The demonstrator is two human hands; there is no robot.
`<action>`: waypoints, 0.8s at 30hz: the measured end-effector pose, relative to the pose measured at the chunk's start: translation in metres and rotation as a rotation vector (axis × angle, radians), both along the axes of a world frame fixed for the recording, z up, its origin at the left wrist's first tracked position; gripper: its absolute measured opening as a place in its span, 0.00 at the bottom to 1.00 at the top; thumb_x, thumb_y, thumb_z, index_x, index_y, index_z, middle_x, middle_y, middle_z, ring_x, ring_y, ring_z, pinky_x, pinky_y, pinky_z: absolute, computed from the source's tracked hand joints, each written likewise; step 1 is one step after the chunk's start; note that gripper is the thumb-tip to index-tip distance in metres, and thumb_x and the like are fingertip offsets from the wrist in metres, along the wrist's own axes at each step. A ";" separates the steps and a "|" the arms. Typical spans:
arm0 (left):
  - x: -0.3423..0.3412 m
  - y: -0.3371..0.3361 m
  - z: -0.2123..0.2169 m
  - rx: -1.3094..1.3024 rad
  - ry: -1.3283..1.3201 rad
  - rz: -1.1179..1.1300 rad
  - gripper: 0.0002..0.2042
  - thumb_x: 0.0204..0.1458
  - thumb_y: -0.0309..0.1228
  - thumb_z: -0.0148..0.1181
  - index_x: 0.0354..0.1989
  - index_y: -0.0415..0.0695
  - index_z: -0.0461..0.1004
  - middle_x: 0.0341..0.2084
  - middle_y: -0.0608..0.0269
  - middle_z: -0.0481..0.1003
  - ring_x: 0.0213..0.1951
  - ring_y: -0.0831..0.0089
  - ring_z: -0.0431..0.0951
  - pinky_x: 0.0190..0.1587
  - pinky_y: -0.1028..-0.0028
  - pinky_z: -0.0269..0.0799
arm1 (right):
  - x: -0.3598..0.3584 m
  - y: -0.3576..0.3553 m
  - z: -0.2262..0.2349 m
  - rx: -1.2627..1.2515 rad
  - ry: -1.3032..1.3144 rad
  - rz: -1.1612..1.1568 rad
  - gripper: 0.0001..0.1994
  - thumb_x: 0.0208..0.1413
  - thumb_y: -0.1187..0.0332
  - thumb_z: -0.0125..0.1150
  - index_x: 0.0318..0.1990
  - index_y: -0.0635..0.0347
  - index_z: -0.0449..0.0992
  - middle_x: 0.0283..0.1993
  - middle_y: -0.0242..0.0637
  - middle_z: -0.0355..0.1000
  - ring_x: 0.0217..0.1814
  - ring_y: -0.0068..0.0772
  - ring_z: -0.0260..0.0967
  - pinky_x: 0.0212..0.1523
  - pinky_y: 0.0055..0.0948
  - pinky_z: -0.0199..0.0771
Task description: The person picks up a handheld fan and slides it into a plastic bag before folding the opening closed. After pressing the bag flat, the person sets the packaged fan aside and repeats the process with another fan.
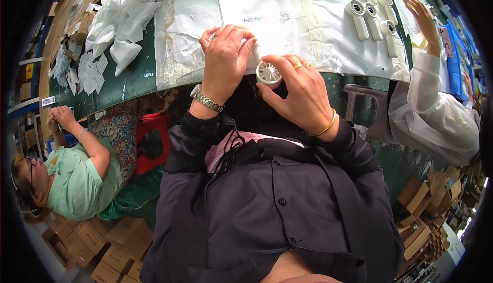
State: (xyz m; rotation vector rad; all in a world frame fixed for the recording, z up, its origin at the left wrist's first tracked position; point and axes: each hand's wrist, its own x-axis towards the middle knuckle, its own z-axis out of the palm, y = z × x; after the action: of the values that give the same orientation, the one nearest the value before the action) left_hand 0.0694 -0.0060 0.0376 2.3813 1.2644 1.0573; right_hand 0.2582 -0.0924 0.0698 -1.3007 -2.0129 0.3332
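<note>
A small white handheld fan (268,71) is between my hands at the near edge of the table, its round, slatted head toward me. My right hand (303,93) grips the head, thumb at its lower rim and index finger over the top. My left hand (224,60) is closed at the fan's handle, with the thumb beside it; the curled fingers hide part of what they grip. Beyond my hands lies a clear plastic bag (245,3) with print on it. More white handheld fans (359,18) lie at the right of the table.
Crumpled white plastic sheeting (126,13) and paper scraps (92,75) lie on the left. A person in green (79,175) sits at left, by a red stool (154,142). Another person's white sleeve (426,101) is at right. Cardboard boxes (120,239) stand behind on the floor.
</note>
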 end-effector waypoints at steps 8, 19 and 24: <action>0.003 -0.009 0.007 -0.012 -0.051 -0.074 0.03 0.63 0.30 0.66 0.41 0.45 0.81 0.45 0.64 0.83 0.51 0.63 0.81 0.64 0.62 0.59 | -0.004 0.011 -0.019 0.028 0.043 -0.039 0.21 0.54 0.64 0.78 0.51 0.62 0.76 0.46 0.45 0.79 0.47 0.51 0.79 0.50 0.43 0.77; 0.001 -0.010 -0.007 -0.089 -0.119 -0.126 0.05 0.63 0.32 0.66 0.41 0.45 0.81 0.48 0.66 0.82 0.51 0.62 0.79 0.60 0.61 0.63 | -0.005 0.018 -0.027 0.111 -0.149 -0.247 0.31 0.48 0.55 0.82 0.58 0.57 0.79 0.48 0.37 0.80 0.51 0.44 0.77 0.59 0.43 0.72; -0.002 -0.009 -0.006 -0.087 -0.112 -0.139 0.05 0.63 0.32 0.66 0.42 0.45 0.81 0.48 0.65 0.81 0.51 0.60 0.79 0.60 0.61 0.63 | 0.004 0.028 -0.022 0.194 -0.176 -0.248 0.30 0.47 0.56 0.83 0.57 0.55 0.80 0.48 0.37 0.80 0.53 0.41 0.77 0.61 0.42 0.70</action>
State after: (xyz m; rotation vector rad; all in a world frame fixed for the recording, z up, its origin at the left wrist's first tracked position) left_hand 0.0678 -0.0151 0.0319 2.2746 1.0681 1.0558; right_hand 0.2625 -0.0641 0.0479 -1.4749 -1.9412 -0.0937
